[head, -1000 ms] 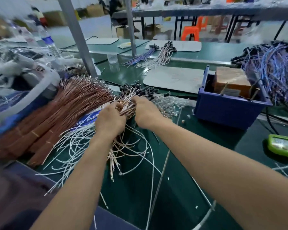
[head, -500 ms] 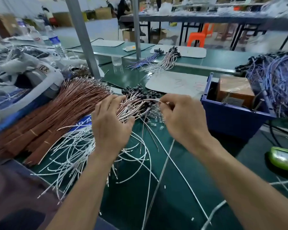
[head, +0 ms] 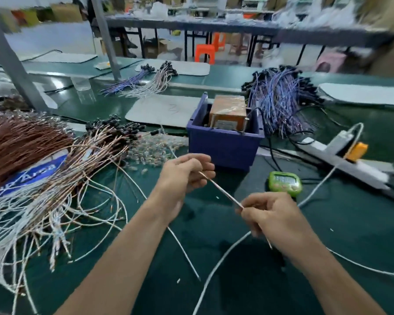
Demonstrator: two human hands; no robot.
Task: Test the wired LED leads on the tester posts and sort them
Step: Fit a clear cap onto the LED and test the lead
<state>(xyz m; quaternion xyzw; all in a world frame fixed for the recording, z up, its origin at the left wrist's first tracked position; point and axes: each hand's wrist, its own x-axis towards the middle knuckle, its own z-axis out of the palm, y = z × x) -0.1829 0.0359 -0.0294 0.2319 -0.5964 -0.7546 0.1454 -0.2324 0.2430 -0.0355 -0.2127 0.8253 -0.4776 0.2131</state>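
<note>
The left hand (head: 184, 172) and right hand (head: 273, 215) each pinch one lead (head: 221, 192), likely light and limp, best gripped near its ends.

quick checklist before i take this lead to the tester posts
1. Lead pinched by left hand and right hand: ok.
2. Lead lifted apart from the wire pile: ok.
3. Wire end sticking out below right hand: ok.
4. Which end carries the LED: cannot tell.
5. Tester post in the blue bin free to reach: ok.
</note>
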